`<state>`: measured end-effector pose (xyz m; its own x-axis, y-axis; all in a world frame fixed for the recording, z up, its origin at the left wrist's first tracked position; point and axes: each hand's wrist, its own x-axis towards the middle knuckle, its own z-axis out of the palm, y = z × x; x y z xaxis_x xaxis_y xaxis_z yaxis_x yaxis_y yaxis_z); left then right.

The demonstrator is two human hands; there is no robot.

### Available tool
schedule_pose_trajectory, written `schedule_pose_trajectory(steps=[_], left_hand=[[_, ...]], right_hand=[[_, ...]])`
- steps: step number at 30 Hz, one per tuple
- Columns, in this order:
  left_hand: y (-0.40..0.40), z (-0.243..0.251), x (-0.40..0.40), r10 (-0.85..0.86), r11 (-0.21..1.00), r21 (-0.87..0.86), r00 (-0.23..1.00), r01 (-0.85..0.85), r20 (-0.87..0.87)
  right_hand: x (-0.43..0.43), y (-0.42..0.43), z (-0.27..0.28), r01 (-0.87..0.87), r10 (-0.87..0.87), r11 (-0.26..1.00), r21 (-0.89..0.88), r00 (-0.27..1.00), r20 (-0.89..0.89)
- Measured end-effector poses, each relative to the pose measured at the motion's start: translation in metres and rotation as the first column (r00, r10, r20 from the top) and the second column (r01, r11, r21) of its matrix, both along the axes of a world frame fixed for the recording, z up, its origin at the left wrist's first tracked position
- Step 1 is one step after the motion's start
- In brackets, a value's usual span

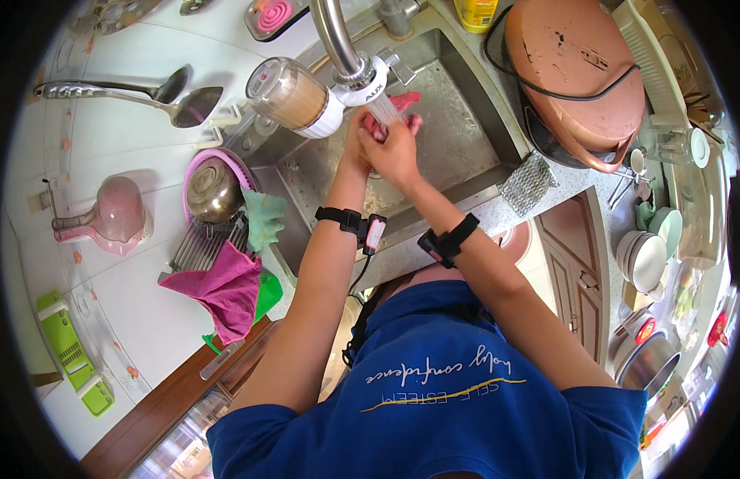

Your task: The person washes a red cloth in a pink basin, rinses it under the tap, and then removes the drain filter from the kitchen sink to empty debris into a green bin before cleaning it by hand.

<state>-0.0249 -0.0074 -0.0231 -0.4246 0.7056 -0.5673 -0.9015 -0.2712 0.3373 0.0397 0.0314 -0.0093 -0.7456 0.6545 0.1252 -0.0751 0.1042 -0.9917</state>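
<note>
Under the running faucet (340,42), both my hands are closed around a wet red-pink piece that looks like cloth (406,100). My left hand (355,139) is on its left side, partly hidden by the faucet's filter and my other hand. My right hand (394,154) overlaps it from the right, with the spray falling onto the knuckles. Folds of the piece stick out above and beside the fingers. A filter cartridge (292,99), clear with a brownish core, is fixed to the faucet's white head. Below lies the stainless steel sink (466,135).
A pink basket (193,164) holding a metal bowl (214,190) stands left of the sink, near a green cloth (265,220) and a magenta cloth (223,287). To the right are a silvery scouring cloth (528,182) and a copper-coloured appliance (576,78) with a cord.
</note>
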Motion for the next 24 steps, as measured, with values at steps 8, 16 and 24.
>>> schedule_pose_trajectory(steps=[8,16,24], left_hand=[[-0.003,-0.022,-0.014,-0.035,0.985,0.158,0.983,0.064,-0.180],[0.015,-0.022,-0.003,0.035,0.931,-0.341,0.960,-0.133,-0.277],[0.009,0.038,0.010,-0.218,0.696,-0.709,0.974,0.116,-0.055]], right_hand=[[-0.001,0.013,0.031,0.111,-0.156,0.982,0.150,0.932,0.328],[-0.015,0.028,0.001,0.188,-0.176,0.982,0.015,0.888,0.424],[-0.004,0.043,0.012,0.009,-0.042,0.995,0.100,0.945,0.326]])
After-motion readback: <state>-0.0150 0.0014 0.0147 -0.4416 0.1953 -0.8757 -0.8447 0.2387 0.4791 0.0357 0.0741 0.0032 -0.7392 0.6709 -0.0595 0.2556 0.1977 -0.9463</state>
